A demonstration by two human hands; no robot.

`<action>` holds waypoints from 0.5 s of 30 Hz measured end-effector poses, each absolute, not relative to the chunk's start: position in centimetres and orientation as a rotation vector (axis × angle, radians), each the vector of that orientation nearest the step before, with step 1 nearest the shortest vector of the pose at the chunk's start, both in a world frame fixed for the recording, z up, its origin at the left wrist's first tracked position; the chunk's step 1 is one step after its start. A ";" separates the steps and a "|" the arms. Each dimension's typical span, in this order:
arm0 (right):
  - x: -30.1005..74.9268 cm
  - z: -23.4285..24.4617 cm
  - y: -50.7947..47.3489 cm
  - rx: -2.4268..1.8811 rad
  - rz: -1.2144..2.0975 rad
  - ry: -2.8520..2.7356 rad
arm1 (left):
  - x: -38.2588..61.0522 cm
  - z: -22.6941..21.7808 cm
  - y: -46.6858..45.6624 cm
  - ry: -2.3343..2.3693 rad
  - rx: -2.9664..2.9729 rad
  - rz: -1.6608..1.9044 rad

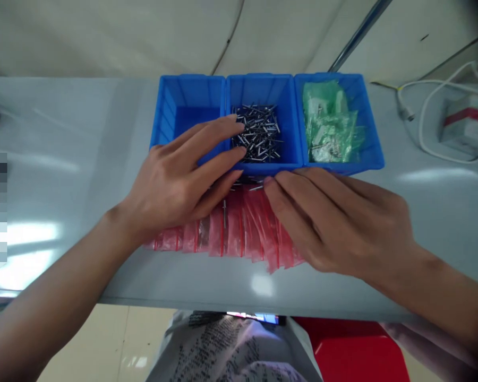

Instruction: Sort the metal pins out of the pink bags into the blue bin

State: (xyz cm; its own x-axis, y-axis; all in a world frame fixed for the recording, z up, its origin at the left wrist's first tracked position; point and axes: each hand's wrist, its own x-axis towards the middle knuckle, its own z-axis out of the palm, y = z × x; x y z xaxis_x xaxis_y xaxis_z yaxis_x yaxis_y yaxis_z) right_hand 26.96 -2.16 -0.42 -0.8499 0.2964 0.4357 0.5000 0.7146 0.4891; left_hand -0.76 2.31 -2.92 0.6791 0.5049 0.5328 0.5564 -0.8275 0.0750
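A fanned row of small red plastic bags [239, 233] lies on the grey table in front of three blue bins. My left hand [179, 180] rests flat on the left part of the row, fingers stretched toward the middle bin [263, 87], which holds loose metal rivets [258, 135]. My right hand [338, 217] lies flat on the right part of the row, fingers extended to the left, fingertips near a few rivets [250, 185] on the bags. One rivet [224, 209] lies on a bag between the hands. Neither hand grips anything.
The left bin [183, 95] looks empty; the right bin [370, 138] holds green plastic bags [329, 127]. A white cable [422, 106] and a red-and-white box [468, 124] sit at the far right. The table's front edge [239, 307] is close to my body.
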 end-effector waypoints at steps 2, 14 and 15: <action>26.0 -0.5 -2.9 -0.629 -0.786 -2.554 | -0.6 -2.8 2.2 -0.868 -2.755 -0.916; 26.6 0.1 -5.0 -0.931 -0.242 -2.518 | -0.6 -3.0 2.3 -0.896 -2.728 -0.965; 28.0 0.2 -5.6 -0.947 -0.168 -2.530 | -0.5 -3.1 2.3 -0.882 -2.737 -0.953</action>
